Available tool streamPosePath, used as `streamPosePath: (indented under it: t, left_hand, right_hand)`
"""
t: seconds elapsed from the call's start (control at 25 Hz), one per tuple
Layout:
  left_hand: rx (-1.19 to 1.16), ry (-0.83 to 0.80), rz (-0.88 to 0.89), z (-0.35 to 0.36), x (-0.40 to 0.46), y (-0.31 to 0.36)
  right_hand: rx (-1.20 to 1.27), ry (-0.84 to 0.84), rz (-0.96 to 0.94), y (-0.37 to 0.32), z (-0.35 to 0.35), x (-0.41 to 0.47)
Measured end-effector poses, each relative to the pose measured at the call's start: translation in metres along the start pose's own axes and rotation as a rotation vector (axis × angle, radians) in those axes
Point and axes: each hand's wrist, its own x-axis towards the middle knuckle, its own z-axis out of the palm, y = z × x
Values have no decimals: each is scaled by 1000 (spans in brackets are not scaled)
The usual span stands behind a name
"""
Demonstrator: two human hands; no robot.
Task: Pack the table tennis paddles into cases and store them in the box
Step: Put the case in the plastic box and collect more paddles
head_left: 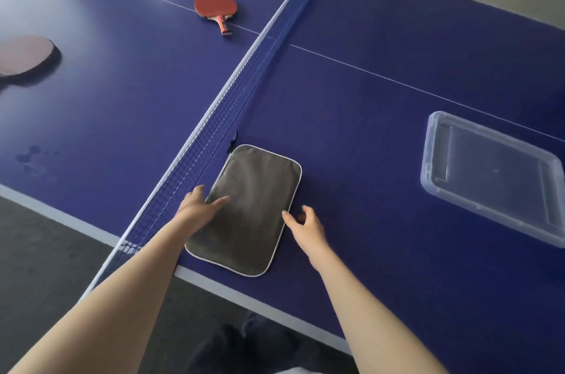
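Left hand (pixel 200 202) rests flat-fingered on grey case (pixel 250 214); right hand (pixel 305 225), loosely spread, holds nothing.

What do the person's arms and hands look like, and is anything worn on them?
Both arms are bare along all of their visible length: no sleeves show. The left hand and the right hand wear no gloves, and no watch, bracelet or ring can be seen. The fingers are slim. No markings or bandages show on either forearm.
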Motion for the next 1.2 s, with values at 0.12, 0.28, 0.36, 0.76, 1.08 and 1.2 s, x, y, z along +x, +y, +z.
streamPosePath:
  t: [0.12, 0.28, 0.36, 0.76, 1.08, 1.2]
  left_hand:
    - [-72, -52, -59, -1, 17, 1]
    - [-302, -110, -105, 2, 28, 3]
    - [-329, -131, -118, 0, 31, 5]
    - [-549, -284, -50, -21, 12, 22]
    - [-494, -580, 157, -17, -26, 60]
    - [-470, -690, 208, -3, -45, 76]
  right_hand:
    - [124, 0, 61, -10, 15, 4]
    - [221, 59, 128, -18, 31, 6]
    - [248, 79, 148, -23, 36, 5]
    - [433, 114, 154, -32, 21, -15]
    - [626, 274, 88, -12, -28, -71]
    - [675, 343, 78, 7, -51, -94]
